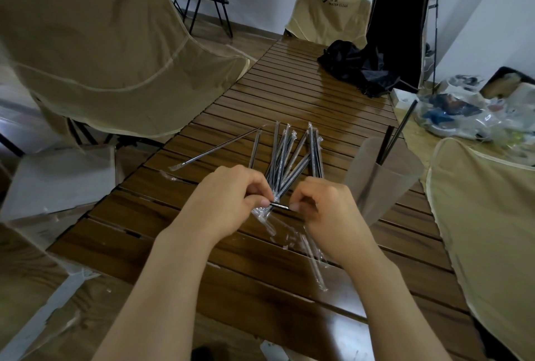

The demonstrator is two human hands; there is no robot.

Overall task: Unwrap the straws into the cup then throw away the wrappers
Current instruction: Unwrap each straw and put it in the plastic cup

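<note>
Several black straws in clear wrappers (292,155) lie in a pile on the slatted wooden table (289,85). My left hand (234,198) and my right hand (324,207) pinch the two ends of a short black stretch of one straw (279,204) between them, just above the near end of the pile. A translucent cup (379,178) stands to the right of my right hand, with two unwrapped black straws (396,134) leaning in it. Empty clear wrappers (307,247) lie on the table below my right hand.
One wrapped straw (220,147) lies apart, left of the pile. A black cloth bundle (356,68) sits at the table's far end. Beige camp chairs (95,50) stand left, far and right. A heap of plastic bags (474,111) lies on the floor at right.
</note>
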